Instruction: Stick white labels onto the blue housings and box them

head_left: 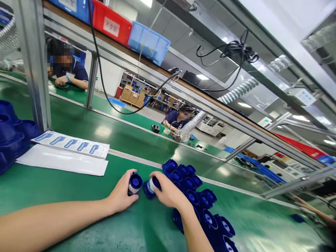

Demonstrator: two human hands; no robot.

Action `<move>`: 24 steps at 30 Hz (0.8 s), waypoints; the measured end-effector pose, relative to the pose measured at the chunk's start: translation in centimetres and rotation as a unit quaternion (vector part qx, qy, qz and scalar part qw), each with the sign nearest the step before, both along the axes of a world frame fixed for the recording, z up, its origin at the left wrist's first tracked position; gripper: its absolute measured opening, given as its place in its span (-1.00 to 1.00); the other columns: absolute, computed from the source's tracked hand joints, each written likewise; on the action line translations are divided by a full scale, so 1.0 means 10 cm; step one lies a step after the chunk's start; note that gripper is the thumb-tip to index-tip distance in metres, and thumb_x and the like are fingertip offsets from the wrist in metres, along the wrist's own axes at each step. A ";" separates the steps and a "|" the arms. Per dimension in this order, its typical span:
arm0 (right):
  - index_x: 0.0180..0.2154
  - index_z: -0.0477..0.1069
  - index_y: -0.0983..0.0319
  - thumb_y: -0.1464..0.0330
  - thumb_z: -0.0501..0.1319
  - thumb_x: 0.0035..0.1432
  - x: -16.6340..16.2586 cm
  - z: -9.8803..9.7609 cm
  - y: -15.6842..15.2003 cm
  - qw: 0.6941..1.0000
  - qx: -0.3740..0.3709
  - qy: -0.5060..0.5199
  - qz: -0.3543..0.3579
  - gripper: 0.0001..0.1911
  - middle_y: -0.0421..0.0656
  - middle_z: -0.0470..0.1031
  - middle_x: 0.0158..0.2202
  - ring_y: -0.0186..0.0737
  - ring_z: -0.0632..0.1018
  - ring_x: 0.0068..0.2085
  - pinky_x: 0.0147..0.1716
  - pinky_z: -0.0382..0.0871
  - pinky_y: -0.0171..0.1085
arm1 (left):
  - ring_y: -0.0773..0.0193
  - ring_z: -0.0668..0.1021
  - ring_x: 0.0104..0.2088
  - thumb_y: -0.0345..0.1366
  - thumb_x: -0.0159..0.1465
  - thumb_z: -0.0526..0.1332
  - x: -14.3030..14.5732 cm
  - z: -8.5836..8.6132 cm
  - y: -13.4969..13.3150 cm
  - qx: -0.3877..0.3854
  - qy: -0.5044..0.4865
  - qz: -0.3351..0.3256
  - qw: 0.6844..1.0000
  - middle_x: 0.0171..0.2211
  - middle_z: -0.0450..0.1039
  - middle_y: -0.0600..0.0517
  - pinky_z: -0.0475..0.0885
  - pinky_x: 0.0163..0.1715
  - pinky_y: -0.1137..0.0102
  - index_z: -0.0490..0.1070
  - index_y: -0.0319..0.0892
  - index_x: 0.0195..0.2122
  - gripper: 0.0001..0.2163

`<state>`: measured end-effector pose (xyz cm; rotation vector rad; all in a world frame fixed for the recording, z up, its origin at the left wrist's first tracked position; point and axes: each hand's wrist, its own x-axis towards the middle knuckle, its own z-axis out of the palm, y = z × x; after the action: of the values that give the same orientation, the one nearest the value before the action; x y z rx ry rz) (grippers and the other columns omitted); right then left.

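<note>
The bare left forearm [60, 220] stretches from the lower left edge toward the bottom centre; the left hand [121, 193] curves in a grip, fingers [130, 172] above, thumb [132, 198] below; the right forearm [194, 224] slants up from the bottom edge; the right hand [168, 190] grips too, pointing leftward, apart from the left.

1. Dark-blue, round plastic piece [135, 181], white label on its side, recessed circular end facing up; near upright, held in the left hand [121, 191].
2. Dark-blue plastic piece with flared base [149, 190], white label, blue print; tilted, right hand [168, 189] gripping it. Blurred; table contact uncertain.
</note>
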<state>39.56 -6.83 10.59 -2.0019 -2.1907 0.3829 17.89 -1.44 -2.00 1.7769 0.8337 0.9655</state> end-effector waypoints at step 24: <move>-0.06 0.54 0.20 0.08 0.30 0.42 -0.21 -0.61 -0.78 0.960 0.227 -0.077 0.144 -0.68 0.02 0.57 -0.02 0.05 0.49 0.06 0.04 0.55 0.00 | -0.22 0.33 0.47 -0.49 0.19 0.34 -0.16 -0.10 -0.51 0.159 0.062 -0.154 0.973 0.51 0.10 -0.29 0.34 0.40 -0.25 -0.34 0.05 0.58 0.08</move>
<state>37.48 -14.62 4.51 -1.5181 -2.3919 -0.2417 16.30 -6.51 -3.00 2.1845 0.4737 0.8204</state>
